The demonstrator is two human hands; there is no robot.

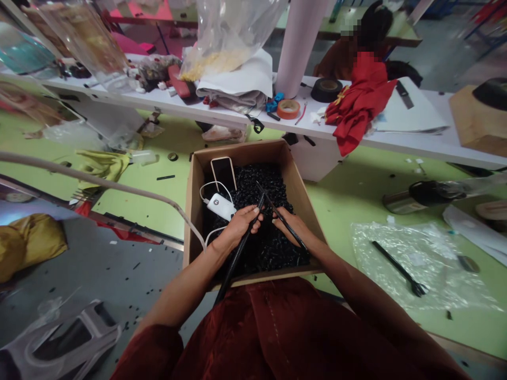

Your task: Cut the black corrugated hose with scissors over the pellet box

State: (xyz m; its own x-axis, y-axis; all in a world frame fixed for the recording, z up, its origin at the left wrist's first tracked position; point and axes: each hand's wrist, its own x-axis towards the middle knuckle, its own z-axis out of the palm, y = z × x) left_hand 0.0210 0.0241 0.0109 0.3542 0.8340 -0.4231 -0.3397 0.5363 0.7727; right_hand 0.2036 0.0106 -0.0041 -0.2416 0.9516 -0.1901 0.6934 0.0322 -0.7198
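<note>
My left hand is closed around a black ribbed tube, which runs from near my body up to the fingertips. In my right hand are what look like dark scissors, their slim blades pointing up and left, close to the tube's upper end. The far part of their handle lies along the palm. Both hands are over an open cardboard box holding a mass of small black pieces. Inside the box, left of my hands, lie a white power bank with a cable and a phone.
A shelf behind the box carries orange tape, black tape, red cloth and plastic bags. On the green table's right are a flask and a black rod on clear plastic. A stool stands lower left; another person sits beyond.
</note>
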